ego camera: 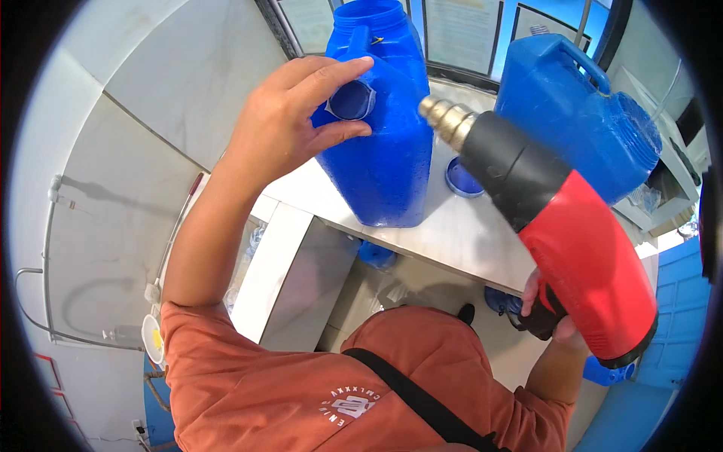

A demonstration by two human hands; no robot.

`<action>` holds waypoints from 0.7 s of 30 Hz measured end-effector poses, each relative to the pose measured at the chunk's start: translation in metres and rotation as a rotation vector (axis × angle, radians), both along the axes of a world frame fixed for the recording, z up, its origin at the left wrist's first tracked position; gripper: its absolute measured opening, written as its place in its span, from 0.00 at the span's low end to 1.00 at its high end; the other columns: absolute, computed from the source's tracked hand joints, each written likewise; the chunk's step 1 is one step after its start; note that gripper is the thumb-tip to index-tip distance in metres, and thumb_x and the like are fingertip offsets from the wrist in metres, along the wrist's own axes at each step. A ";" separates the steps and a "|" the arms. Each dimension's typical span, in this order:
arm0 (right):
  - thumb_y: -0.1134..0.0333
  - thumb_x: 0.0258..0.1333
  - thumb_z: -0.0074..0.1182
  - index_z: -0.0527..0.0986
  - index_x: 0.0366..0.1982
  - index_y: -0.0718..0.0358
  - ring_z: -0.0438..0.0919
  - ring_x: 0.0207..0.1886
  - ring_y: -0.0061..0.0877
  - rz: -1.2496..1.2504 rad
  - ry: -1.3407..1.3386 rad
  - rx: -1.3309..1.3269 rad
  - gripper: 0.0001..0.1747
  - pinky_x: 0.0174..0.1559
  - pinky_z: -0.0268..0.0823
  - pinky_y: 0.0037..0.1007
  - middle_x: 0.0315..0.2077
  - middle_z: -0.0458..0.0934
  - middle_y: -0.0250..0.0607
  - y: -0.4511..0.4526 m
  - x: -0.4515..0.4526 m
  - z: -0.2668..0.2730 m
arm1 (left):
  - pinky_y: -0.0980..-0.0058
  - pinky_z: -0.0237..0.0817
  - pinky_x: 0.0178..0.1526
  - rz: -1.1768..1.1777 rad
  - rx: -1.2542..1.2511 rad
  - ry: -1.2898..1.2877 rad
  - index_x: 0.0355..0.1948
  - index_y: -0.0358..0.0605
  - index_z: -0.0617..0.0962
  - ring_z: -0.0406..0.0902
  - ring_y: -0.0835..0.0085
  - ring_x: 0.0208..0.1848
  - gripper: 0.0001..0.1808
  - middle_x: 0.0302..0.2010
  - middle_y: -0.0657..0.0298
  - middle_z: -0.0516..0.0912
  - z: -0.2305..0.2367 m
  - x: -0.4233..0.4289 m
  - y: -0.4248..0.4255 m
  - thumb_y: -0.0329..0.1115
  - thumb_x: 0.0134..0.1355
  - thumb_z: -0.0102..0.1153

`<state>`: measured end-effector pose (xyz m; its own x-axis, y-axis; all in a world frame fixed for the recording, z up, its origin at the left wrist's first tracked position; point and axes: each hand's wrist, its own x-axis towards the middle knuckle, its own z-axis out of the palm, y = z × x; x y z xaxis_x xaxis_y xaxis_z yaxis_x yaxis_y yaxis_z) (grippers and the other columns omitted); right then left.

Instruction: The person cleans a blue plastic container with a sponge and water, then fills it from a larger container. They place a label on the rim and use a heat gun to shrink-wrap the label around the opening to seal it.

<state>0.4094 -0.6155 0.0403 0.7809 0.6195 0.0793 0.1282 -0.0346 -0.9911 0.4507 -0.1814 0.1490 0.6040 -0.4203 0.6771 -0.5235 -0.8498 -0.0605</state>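
Note:
My left hand (288, 110) reaches over a tall blue plastic jug (378, 175), thumb and forefinger on either side of a small round cap (351, 100) with a clear film around its rim. Whether the fingers press on the cap is hard to tell. My right hand (556, 316) grips the black handle of a red and black heat gun (587, 254). The gun's metal nozzle points up and left, towards the jug. The jug's wide mouth, a threaded opening, faces the window. A blue round lid (464, 178) lies on the counter between jug and gun.
A second blue jug (553, 107) lies tilted on the right of the tiled counter (446, 243). Framed papers (463, 34) stand behind the glass. Below the counter are a white tiled ledge (277, 260) and a blue container (377, 255). A blue panel (678, 311) stands at right.

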 end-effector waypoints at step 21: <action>0.37 0.56 0.65 0.71 0.61 0.71 0.81 0.32 0.27 0.086 -0.045 0.271 0.47 0.37 0.74 0.29 0.37 0.82 0.45 0.043 0.008 -0.015 | 0.60 0.73 0.61 -0.184 -0.032 0.169 0.70 0.53 0.73 0.79 0.56 0.58 0.44 0.55 0.61 0.85 0.007 -0.003 0.009 0.22 0.50 0.73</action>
